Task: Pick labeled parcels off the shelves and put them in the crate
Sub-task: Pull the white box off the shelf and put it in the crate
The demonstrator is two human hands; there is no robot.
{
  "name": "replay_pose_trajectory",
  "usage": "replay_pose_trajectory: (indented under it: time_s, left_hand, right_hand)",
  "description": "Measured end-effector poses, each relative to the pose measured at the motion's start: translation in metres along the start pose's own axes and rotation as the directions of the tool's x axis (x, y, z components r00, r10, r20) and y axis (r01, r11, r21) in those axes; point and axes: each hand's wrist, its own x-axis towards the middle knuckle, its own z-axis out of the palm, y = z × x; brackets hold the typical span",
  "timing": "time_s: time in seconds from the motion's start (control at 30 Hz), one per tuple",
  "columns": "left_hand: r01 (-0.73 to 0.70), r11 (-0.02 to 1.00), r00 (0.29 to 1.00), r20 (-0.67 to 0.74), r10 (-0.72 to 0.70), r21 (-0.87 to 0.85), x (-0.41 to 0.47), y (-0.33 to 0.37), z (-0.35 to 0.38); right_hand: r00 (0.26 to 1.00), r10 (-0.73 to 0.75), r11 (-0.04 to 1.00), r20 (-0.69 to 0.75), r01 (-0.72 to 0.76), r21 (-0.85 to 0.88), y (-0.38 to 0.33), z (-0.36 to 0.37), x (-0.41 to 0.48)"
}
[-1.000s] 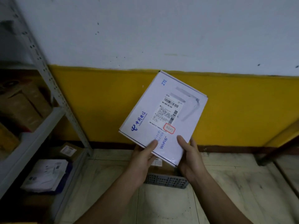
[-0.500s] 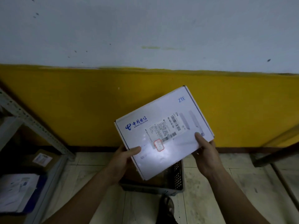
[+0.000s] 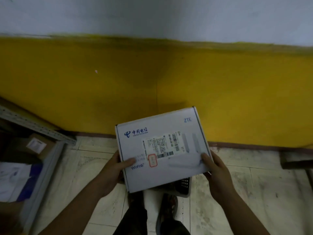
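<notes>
Head view: the ZTE router box (image 3: 162, 150), white card w/ China Telecom and WiFi6 print, is held in the air above the floor, top face up and tilted toward the camera, directly over the crate (image 3: 185, 185). A shipping label (image 3: 160, 146) sits near the centre of the top face. Left hand (image 3: 116, 168) grips the lower-left edge and right hand (image 3: 216, 168) the lower-right edge; each thumb presses flat on the top face, the other fingers curl beneath and are mostly hidden. Handling est.: light, stiff carton w/ a smooth, somewhat slippery skin; contents prob. fragile electronics, so support from below at opposite edges, as held, and set down rather than drop. Crate: grey mesh-walled basket on the tiled floor, just ahead of the person's shoes (image 3: 167, 211); only one corner shows, contents cannot be told. Left side: metal shelf rack (image 3: 33, 126), lower level holding a brown labelled carton (image 3: 39, 146) and, nearer the camera, a white-and-blue parcel (image 3: 15, 180).
</notes>
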Motion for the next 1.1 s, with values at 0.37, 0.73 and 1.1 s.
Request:
replay_pose_trajectory:
  time_s: [0.37, 0.73, 1.1]
  left_hand:
    - [0.269, 0.963, 0.963, -0.010, -0.269, 0.015, 0.114, -0.156, -0.015]
    - [0.316, 0.949, 0.942, -0.126, -0.311, 0.020, 0.242, -0.275, -0.051]
    - [0.353, 0.935, 0.927, -0.147, -0.346, 0.025, 0.337, -0.342, -0.049]
  right_hand:
    - [0.935, 0.220, 0.976, -0.279, -0.208, 0.071, 0.145, -0.013, 0.079]
    - [0.854, 0.395, 0.919, -0.339, -0.369, 0.140, 0.299, 0.003, 0.184]
    - [0.738, 0.545, 0.838, -0.397, -0.483, 0.253, 0.387, -0.002, 0.260]
